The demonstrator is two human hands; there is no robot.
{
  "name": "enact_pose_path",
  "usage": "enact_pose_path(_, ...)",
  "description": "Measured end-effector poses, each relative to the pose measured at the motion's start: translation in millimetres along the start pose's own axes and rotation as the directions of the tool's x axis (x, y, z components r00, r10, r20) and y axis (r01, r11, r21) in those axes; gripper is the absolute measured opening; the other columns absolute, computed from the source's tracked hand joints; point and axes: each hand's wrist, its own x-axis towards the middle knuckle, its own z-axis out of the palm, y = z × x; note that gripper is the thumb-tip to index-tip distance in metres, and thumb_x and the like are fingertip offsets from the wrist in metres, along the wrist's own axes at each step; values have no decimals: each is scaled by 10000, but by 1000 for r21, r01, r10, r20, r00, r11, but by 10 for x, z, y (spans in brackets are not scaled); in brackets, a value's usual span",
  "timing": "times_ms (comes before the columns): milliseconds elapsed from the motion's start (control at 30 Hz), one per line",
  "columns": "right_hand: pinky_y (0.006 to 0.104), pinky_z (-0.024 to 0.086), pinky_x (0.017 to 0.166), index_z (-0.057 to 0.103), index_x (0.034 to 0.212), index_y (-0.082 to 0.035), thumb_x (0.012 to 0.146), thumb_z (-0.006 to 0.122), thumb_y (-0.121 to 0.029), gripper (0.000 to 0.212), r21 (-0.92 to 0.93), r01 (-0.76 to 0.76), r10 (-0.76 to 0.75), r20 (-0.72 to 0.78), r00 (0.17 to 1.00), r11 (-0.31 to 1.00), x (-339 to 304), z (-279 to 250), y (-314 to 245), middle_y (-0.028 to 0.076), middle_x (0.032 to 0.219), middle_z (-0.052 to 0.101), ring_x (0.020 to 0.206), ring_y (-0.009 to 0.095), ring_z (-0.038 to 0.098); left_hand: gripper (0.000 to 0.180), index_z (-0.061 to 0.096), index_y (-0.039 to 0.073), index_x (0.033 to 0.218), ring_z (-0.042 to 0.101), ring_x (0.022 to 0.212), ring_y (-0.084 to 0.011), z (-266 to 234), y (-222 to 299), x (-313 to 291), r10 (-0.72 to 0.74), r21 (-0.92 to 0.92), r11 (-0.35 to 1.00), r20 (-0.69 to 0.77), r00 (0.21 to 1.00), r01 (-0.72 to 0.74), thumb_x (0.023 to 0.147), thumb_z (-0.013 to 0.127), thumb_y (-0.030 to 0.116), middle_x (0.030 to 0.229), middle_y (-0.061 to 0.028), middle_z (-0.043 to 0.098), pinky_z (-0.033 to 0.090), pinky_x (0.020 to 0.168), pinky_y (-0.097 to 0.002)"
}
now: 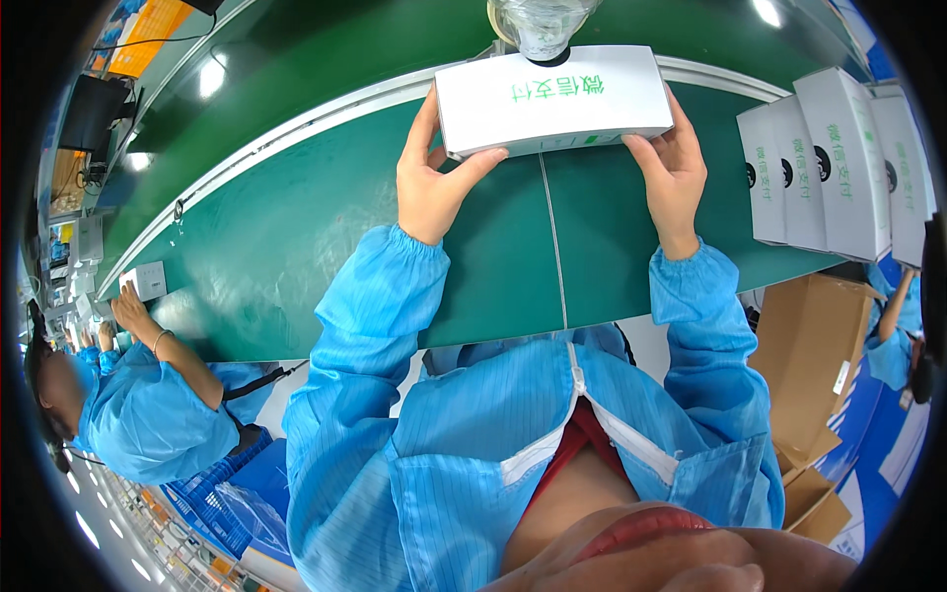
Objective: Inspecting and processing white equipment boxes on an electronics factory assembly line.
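A white box [554, 103] with green print is held between my two hands over the green table [493, 237]. My left hand [434, 178] grips its left end, the thumb along the near lower edge. My right hand [673, 178] clasps the right end, its thumb on the same edge. Most of the fingers are hidden behind the box. Just beyond the box's far edge sits a clear plastic-wrapped object [543, 28], whose kind I cannot make out.
Several similar white boxes [853, 163] stand in a row at the table's right end. An open cardboard carton [814, 345] is below them. On the left, a co-worker in blue [163, 424] touches a small white box [148, 281]. A blue crate [212, 498] stands lower left.
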Motion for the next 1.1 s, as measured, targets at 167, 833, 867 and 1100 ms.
enact_pose_path(167,373,467,1000,467,1399,-24,842,704,-30,605,7,-9,9,12,1000,1000,8,-1,4,139,1359,528,1214,236,540,902,367,29,1458,500,1270,-254,-26,-54,13,13,10,1000,-13,1000,-12,693,838,117,1342,-144,537,458,997,-408)
enact_pose_path(833,383,466,996,480,1397,-48,846,702,-41,594,-1,9,-9,17,1000,1000,31,21,42,123,1360,535,1208,232,544,886,335,30,1474,534,1231,-250,-12,-13,23,39,-3,999,-21,999,-39,722,803,75,1343,-161,529,463,1003,-381)
enact_pose_path(867,383,467,996,480,1397,-48,846,702,-42,594,-4,13,-13,18,1000,1000,34,16,56,122,1361,534,1208,232,545,885,335,29,1474,537,1228,-250,-5,3,23,37,-1,999,-23,999,-37,723,801,74,1343,-162,529,466,1000,-380)
enact_pose_path(1100,371,475,989,472,1403,-48,855,693,-43,590,22,39,-39,23,999,999,32,27,48,122,1364,532,1210,231,544,876,327,17,1474,546,1217,-254,-9,14,21,46,24,999,-18,999,-46,732,790,68,1347,-167,524,476,993,-376)
